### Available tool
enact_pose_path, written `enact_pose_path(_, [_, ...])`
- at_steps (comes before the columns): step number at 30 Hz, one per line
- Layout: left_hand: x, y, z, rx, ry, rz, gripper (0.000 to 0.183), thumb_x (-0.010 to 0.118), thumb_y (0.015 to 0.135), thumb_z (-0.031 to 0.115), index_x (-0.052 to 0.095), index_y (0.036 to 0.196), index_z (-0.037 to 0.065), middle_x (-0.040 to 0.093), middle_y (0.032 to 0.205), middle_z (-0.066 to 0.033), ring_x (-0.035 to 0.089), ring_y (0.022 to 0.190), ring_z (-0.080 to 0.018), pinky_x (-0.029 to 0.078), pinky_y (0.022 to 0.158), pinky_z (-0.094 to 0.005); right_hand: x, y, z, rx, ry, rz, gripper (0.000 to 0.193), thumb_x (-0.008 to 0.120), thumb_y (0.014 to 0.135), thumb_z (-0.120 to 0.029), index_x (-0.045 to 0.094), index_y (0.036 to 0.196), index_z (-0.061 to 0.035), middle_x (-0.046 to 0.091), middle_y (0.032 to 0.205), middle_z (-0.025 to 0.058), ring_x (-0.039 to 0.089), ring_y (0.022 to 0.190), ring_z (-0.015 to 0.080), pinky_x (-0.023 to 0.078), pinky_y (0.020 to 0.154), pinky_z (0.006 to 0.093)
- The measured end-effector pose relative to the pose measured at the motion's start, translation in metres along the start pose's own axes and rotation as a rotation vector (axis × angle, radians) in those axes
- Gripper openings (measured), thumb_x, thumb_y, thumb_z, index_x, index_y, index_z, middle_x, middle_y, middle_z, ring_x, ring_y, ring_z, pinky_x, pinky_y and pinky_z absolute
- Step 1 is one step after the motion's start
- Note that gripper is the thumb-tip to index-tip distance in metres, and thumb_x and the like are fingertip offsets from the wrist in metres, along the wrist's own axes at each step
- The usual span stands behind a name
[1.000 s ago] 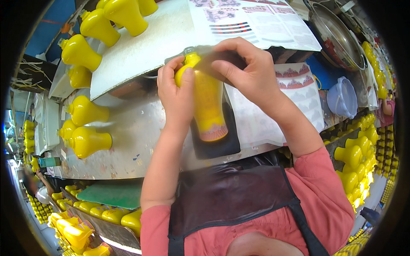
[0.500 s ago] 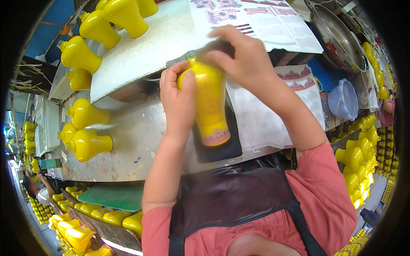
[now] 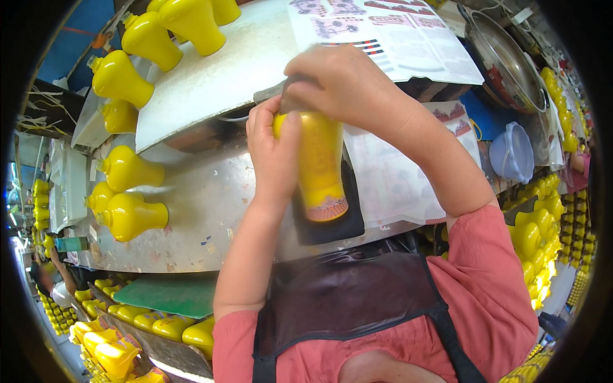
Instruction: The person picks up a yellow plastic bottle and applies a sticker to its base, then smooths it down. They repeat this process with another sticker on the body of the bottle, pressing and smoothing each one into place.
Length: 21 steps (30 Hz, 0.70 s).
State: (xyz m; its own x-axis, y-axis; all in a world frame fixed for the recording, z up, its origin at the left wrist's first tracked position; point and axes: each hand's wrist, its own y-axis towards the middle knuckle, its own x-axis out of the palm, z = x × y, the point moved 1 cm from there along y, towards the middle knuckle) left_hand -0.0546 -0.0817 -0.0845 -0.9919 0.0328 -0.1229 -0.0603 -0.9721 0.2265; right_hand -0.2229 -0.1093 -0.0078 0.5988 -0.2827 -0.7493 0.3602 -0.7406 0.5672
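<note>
A glossy yellow bottle (image 3: 320, 150) lies on a dark pad (image 3: 352, 203), its base toward me and a band of red-and-white pattern near the base. My left hand (image 3: 274, 143) is closed around the left side of its shoulder, thumb on top. In my right hand (image 3: 350, 83) is a dark, flat, slightly blurred piece (image 3: 299, 90), pressed onto the bottle's shoulder near the neck. That hand and the piece cover the neck. Whether the piece is rubber or something else I cannot tell.
More yellow bottles (image 3: 137, 217) stand at left and on the white board (image 3: 249, 57). Printed decal sheets (image 3: 408, 38) lie at the far right, others (image 3: 402, 172) beside the pad. A pale blue bucket (image 3: 512, 153) and a metal basin (image 3: 504, 54) are at right.
My right hand has moved left and a little down with the dark piece, now across the bottle's neck end. The bottle and my left hand have shifted slightly right.
</note>
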Motion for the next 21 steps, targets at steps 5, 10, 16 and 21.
enact_pose_path(5, [0.0,0.004,-0.004,0.042,-0.085,0.005,0.035,0.056,0.099,0.023,0.064,0.124,-0.001,0.061,0.119,-0.0129,0.056,0.116,-0.0267,0.042,0.105,-0.0379,-0.001,-0.009,-0.001,0.01,-0.047,0.101,0.019,0.071,0.088,-0.015,0.072,0.102,-0.0033,0.072,0.091,0.0158,0.07,0.083,0.0361,0.056,0.076,0.0425])
enact_pose_path(10, [-0.007,0.005,-0.001,0.065,-0.098,-0.057,0.035,0.057,0.099,0.025,0.065,0.122,0.0,0.062,0.116,-0.0126,0.06,0.109,-0.0262,0.045,0.101,-0.0371,-0.02,-0.042,-0.017,-0.141,-0.243,0.323,0.024,0.079,0.079,-0.002,0.075,0.102,-0.0087,0.075,0.089,0.0063,0.07,0.073,0.0259,0.056,0.064,0.0328])
enact_pose_path(16, [-0.008,0.012,0.003,-0.009,-0.08,-0.108,0.033,0.069,0.093,0.02,0.069,0.12,0.001,0.063,0.117,-0.0086,0.062,0.108,-0.0186,0.049,0.097,-0.0313,-0.001,-0.103,-0.057,-0.495,-0.038,0.046,0.026,0.075,0.072,-0.013,0.075,0.098,-0.014,0.063,0.078,0.0025,0.072,0.081,0.0214,0.06,0.07,0.0326])
enact_pose_path(21, [-0.009,0.015,0.006,-0.138,-0.24,-0.1,0.023,0.063,0.101,0.014,0.071,0.118,0.001,0.066,0.115,-0.0041,0.062,0.102,-0.0115,0.049,0.094,-0.0253,0.002,-0.098,-0.081,-0.401,-0.151,0.07,0.028,0.073,0.068,-0.014,0.074,0.096,-0.0089,0.062,0.083,0.0048,0.072,0.088,0.0238,0.06,0.075,0.0362])
